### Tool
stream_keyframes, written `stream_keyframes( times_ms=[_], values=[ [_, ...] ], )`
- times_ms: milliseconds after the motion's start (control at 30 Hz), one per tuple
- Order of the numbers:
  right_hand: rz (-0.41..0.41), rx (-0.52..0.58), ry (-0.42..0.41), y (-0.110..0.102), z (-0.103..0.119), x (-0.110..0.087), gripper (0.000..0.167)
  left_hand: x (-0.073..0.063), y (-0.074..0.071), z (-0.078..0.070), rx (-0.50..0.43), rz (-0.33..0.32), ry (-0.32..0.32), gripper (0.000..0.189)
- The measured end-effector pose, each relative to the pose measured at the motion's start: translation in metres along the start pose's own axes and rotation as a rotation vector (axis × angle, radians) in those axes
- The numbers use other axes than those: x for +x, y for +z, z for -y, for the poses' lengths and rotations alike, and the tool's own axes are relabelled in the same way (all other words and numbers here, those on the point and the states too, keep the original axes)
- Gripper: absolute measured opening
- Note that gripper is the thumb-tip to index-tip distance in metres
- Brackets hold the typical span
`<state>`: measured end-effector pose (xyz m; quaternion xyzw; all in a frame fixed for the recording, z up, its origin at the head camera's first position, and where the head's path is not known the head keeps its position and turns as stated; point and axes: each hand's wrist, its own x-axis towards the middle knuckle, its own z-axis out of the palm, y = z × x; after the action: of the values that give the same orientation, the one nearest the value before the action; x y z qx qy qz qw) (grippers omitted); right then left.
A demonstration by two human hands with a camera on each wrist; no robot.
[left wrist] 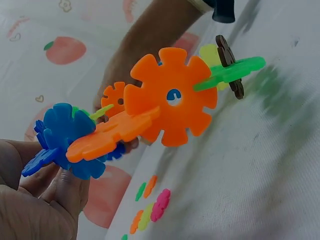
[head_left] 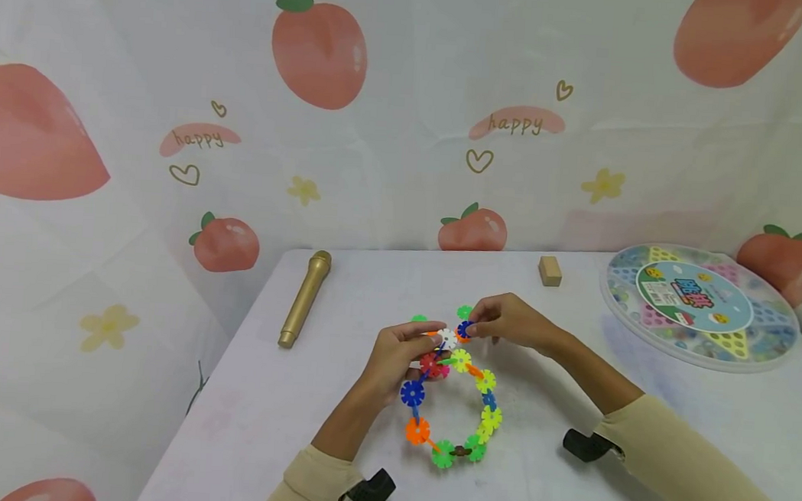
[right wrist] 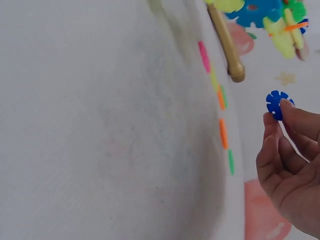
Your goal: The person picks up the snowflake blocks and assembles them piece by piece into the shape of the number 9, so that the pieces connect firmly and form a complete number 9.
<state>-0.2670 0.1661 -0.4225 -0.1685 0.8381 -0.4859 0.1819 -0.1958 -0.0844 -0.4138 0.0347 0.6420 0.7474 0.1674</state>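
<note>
In the head view my left hand [head_left: 394, 357] holds a ring of interlocked, notched plastic snowflake discs [head_left: 418, 431] at its upper left. The ring hangs in a loop of orange, blue, green, yellow and red pieces, with one brown piece at the bottom. A white disc [head_left: 447, 339] shows at the left fingertips. Up close in the left wrist view, a large orange disc [left wrist: 145, 75] and a blue disc [left wrist: 65, 130] stand beside the fingers. My right hand [head_left: 515, 320] pinches a single dark blue disc [right wrist: 275, 104] between thumb and fingers, just right of the white one.
Several loose discs [right wrist: 223, 132] lie on the white-covered table beyond the hands. A gold microphone-shaped stick [head_left: 304, 298] lies at the left and a small wooden block [head_left: 550, 271] at the back. At the right is a round star-patterned game board [head_left: 740, 344].
</note>
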Motion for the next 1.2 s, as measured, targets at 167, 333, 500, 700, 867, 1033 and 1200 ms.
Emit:
stream_keyframes(
  times_ms=[167,333,500,700,867,1033,1200],
  values=[
    [-0.007,0.053,-0.043,-0.002,0.009,-0.017,0.019,0.0,0.0,0.0,0.007,0.002,-0.004,0.032],
    [-0.013,0.068,-0.081,-0.002,0.014,-0.032,0.02,-0.001,0.001,0.0,0.018,0.013,-0.008,0.032],
    [-0.03,0.064,-0.11,0.001,0.017,-0.042,0.019,-0.002,0.005,-0.001,0.015,0.026,-0.022,0.035],
    [-0.056,0.057,-0.145,0.003,0.017,-0.048,0.018,-0.003,0.008,-0.001,0.019,0.049,-0.024,0.038],
    [-0.084,0.05,-0.163,0.005,0.016,-0.051,0.017,-0.002,0.009,-0.001,0.016,0.061,-0.018,0.039],
    [-0.124,0.043,-0.178,0.006,0.015,-0.053,0.016,-0.001,0.011,0.0,0.009,0.061,-0.014,0.038],
    [-0.143,0.053,-0.198,0.006,0.015,-0.053,0.014,0.0,0.012,0.0,-0.002,0.058,-0.019,0.033]
  ],
)
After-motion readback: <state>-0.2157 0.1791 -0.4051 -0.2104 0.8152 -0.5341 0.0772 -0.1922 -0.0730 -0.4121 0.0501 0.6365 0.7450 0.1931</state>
